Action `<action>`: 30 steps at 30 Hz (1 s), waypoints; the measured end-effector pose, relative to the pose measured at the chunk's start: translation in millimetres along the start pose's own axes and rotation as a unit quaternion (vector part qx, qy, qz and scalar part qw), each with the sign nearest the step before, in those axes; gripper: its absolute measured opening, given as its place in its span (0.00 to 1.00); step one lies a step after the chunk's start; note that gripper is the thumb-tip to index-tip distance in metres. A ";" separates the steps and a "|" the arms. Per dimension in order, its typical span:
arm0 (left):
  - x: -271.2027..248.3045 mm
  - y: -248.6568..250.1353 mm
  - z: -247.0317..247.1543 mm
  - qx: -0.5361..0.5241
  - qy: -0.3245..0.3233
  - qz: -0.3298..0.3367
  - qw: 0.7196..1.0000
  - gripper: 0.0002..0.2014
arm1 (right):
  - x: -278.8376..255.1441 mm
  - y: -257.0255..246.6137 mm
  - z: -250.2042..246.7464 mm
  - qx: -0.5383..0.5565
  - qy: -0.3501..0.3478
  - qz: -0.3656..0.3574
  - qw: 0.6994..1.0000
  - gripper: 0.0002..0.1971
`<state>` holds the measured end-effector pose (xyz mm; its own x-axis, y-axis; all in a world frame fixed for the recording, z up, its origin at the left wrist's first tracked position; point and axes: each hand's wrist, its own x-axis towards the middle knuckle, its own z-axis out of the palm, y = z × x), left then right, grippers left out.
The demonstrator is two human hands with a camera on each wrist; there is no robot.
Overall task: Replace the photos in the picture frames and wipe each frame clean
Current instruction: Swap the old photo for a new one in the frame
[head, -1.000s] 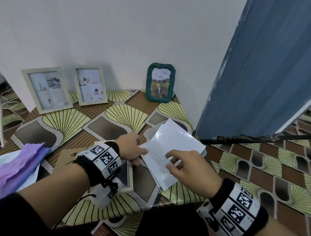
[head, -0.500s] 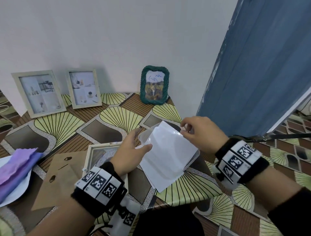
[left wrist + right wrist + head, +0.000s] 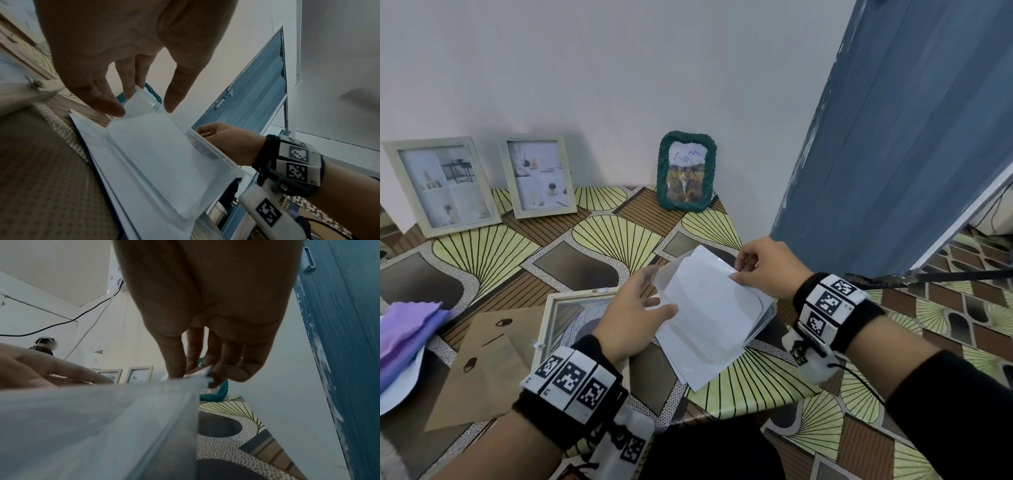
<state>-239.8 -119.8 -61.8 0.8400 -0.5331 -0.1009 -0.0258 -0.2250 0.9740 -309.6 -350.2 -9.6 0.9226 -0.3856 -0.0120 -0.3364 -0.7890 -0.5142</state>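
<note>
A: What would make this step go well for the person?

B: It looks like a fresh photo is being picked out to go in the open frame (image 3: 571, 308), which lies flat at the near left of the table (image 3: 756, 380) with its brown backing board (image 3: 482, 363) beside it. The left hand (image 3: 633, 318) should hold the clear box (image 3: 170, 164) steady while the right hand (image 3: 767, 267) peels off a single sheet by its corner only, since glossy paper probably marks easily.

A: Going left to right, how do the fingers lie?

B: The left hand's fingers (image 3: 107, 104) are straight and a little spread. The wrist view shows their tips at the box's far left end, and the head view shows the thumb lying on top of the white photos (image 3: 709, 315). That hand steadies rather than grips.

A: And the photos themselves?

B: They sit as a loose stack over the tilted box, between the two hands at the near right of the table. At least one larger sheet juts out toward the near edge, under the box.

A: The right hand?

B: Its thumb and fingertips (image 3: 218, 374) are pressed together, pinching the far right corner of the photos; how many sheets cannot be told.

A: What remains?

B: Three frames against the far wall, the green frame (image 3: 686, 171) rightmost, and the purple cloth (image 3: 404, 329) lies at the far left, apart from both hands.
</note>
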 end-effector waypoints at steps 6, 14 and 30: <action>-1.1 1.5 -2.2 0.025 -0.001 -0.003 1.000 0.35 | -0.3 -0.5 -2.3 -0.003 0.009 0.008 1.000 0.05; -2.4 5.6 -3.3 0.029 -0.008 -0.012 0.999 0.35 | -1.0 -0.9 -10.4 -0.013 0.020 -0.003 1.000 0.03; -6.1 12.0 -5.0 0.070 -0.012 -0.009 0.997 0.35 | -4.3 -11.0 -8.5 -0.085 0.069 -0.043 0.993 0.08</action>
<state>-242.5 -115.2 -48.5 0.8275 -0.5475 -0.1244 -0.0880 -0.3454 0.9343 -311.6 -344.0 3.4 0.9187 -0.3657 0.1489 -0.2953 -0.8867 -0.3557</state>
